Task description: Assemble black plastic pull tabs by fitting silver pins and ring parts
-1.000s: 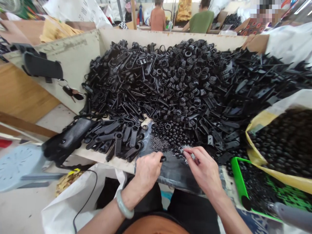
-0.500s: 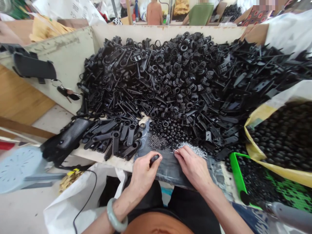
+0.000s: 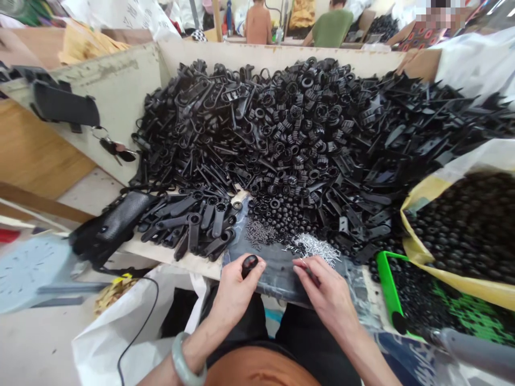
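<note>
In my left hand (image 3: 238, 280) a small black rounded plastic part (image 3: 250, 265) is gripped between thumb and fingers, its end facing up. My right hand (image 3: 322, 279), at the near edge of a pile of thin silver pins (image 3: 316, 247), pinches a silver pin (image 3: 302, 261) between thumb and forefinger. The hands are apart, above a dark work mat (image 3: 277, 268). Just beyond them lie a heap of tiny dark grey metal pieces (image 3: 260, 232) and several round black beads (image 3: 287, 215).
Behind is a large heap of black plastic parts (image 3: 257, 123). Flat black handle-like pieces (image 3: 195, 230) lie at left. On the right are a sack of black beads (image 3: 475, 225) and a green tray (image 3: 387, 284). Keys (image 3: 116, 150) hang on the left panel; other people sit beyond.
My right hand has drawn back from the silver pins toward me, carrying a pin. My left hand has turned the black part slightly upward. The view has shifted a little.
</note>
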`<move>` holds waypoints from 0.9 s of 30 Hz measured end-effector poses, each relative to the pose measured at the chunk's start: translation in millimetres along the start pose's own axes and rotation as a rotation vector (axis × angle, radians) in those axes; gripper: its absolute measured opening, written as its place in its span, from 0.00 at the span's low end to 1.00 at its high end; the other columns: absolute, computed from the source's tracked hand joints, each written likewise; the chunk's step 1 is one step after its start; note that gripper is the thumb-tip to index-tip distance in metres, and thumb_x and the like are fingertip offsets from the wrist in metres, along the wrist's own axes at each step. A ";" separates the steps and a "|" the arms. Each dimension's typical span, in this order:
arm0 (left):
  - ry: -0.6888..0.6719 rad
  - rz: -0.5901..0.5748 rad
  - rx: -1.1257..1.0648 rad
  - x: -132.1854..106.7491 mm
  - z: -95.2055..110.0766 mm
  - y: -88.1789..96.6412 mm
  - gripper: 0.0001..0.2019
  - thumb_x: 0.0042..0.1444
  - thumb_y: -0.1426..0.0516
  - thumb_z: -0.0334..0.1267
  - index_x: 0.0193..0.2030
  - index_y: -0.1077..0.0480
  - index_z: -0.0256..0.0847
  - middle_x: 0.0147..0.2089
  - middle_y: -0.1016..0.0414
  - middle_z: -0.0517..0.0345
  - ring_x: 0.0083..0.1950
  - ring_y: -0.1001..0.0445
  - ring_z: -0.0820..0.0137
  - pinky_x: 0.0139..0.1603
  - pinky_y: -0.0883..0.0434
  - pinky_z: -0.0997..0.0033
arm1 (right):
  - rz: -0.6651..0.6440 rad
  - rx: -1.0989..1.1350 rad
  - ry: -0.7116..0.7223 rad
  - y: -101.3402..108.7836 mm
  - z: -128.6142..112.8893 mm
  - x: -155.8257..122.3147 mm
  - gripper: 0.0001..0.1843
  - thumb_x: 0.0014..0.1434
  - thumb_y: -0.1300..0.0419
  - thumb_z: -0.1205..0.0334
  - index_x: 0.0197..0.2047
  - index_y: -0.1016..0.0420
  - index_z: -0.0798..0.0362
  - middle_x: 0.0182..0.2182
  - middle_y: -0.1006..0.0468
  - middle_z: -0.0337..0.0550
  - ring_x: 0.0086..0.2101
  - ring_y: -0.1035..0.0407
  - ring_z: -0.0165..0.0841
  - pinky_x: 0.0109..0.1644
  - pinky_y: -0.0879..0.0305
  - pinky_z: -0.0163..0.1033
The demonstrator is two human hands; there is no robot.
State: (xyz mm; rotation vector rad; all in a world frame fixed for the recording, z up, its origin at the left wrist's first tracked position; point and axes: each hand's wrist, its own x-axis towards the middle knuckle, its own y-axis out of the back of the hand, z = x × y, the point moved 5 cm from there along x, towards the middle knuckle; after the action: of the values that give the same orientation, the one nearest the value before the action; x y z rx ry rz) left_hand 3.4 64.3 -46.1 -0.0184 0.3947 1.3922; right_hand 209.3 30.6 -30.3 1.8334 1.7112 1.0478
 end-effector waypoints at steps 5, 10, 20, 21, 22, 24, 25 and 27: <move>0.164 -0.004 -0.240 -2.2 -9.2 -9.5 0.18 0.57 0.37 0.54 0.36 0.28 0.39 0.20 0.41 0.69 0.21 0.46 0.78 0.22 0.48 0.77 | 0.001 -0.079 0.002 -13.2 -7.4 -1.8 0.16 0.75 0.50 0.54 0.43 0.23 0.48 0.36 0.20 0.41 0.35 0.21 0.33 0.39 0.29 0.36; 0.346 0.034 -0.500 -8.5 -10.2 -12.5 0.30 0.40 0.29 0.60 0.38 0.33 0.40 0.19 0.40 0.73 0.19 0.50 0.81 0.18 0.54 0.80 | 0.009 -0.131 0.024 -21.2 -11.2 -2.5 0.18 0.76 0.51 0.55 0.40 0.23 0.48 0.34 0.22 0.41 0.32 0.23 0.32 0.35 0.32 0.35; 0.453 -0.064 -0.685 -19.8 0.6 -23.2 0.34 0.36 0.25 0.57 0.36 0.39 0.43 0.19 0.38 0.74 0.19 0.50 0.84 0.18 0.53 0.83 | 0.097 0.345 0.045 -10.4 -31.9 11.2 0.05 0.69 0.38 0.62 0.41 0.20 0.49 0.31 0.24 0.38 0.25 0.34 0.29 0.28 0.36 0.34; 0.453 -0.061 -0.692 -20.3 1.2 -23.9 0.34 0.35 0.25 0.57 0.36 0.39 0.43 0.19 0.38 0.74 0.19 0.50 0.84 0.18 0.53 0.83 | 0.097 0.359 0.052 -10.3 -34.5 12.2 0.05 0.68 0.38 0.63 0.41 0.20 0.49 0.31 0.24 0.38 0.25 0.33 0.29 0.28 0.36 0.34; 0.454 -0.056 -0.698 -20.7 1.4 -24.4 0.34 0.34 0.24 0.57 0.36 0.39 0.42 0.19 0.38 0.73 0.19 0.49 0.84 0.18 0.53 0.83 | 0.098 0.370 0.057 -10.3 -36.4 12.9 0.05 0.68 0.38 0.64 0.41 0.20 0.49 0.31 0.24 0.38 0.25 0.33 0.28 0.28 0.36 0.34; 0.445 -0.045 -0.708 -21.2 1.3 -24.5 0.33 0.35 0.24 0.55 0.37 0.38 0.42 0.20 0.37 0.72 0.20 0.47 0.84 0.18 0.53 0.83 | 0.104 0.387 0.063 -10.0 -38.8 13.3 0.04 0.68 0.38 0.64 0.41 0.20 0.50 0.31 0.24 0.38 0.25 0.34 0.28 0.27 0.37 0.33; 0.439 -0.041 -0.712 -21.5 1.0 -24.4 0.32 0.37 0.24 0.55 0.37 0.38 0.42 0.21 0.37 0.72 0.20 0.46 0.84 0.18 0.53 0.83 | 0.108 0.393 0.066 -9.7 -39.6 13.1 0.04 0.68 0.37 0.65 0.41 0.20 0.50 0.31 0.24 0.38 0.25 0.34 0.28 0.27 0.37 0.33; 0.426 -0.034 -0.722 -22.0 0.0 -24.0 0.31 0.38 0.25 0.53 0.37 0.37 0.42 0.23 0.35 0.71 0.20 0.45 0.84 0.19 0.52 0.83 | 0.113 0.401 0.078 -9.3 -40.6 12.4 0.04 0.67 0.37 0.65 0.41 0.20 0.49 0.31 0.24 0.38 0.25 0.34 0.27 0.27 0.37 0.33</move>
State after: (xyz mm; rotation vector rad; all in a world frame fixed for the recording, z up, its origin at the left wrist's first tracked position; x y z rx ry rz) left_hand 23.7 38.8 -45.1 -0.9184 0.2194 1.4309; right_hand 172.0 36.5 -8.8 2.1797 1.9979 0.8730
